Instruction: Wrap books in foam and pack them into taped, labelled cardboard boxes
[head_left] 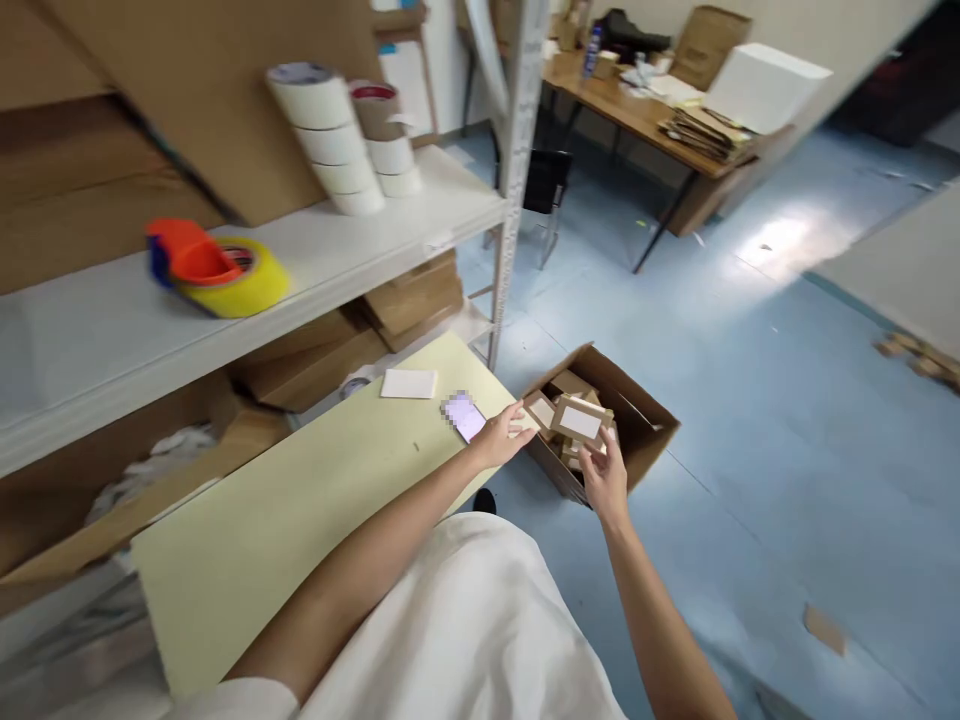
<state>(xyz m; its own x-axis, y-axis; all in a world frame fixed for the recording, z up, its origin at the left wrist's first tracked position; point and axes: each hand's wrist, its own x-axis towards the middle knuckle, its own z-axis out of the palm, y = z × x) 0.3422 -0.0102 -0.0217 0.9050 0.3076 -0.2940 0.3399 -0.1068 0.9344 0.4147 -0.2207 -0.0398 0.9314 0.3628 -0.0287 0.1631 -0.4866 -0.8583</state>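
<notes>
Small brown box [581, 421] by the right hand [606, 478]
In the head view, the box is over the open big carton [641, 418], just ahead of the right hand and a bit left – its long side runs nearly side to side. The right hand is nearer, fingers half curled at the box's corner; I can't tell if they grip it. The left hand [501, 438] is loosely open, nothing seen in it – beside the phone [466, 415], near the carton's edge.
</notes>
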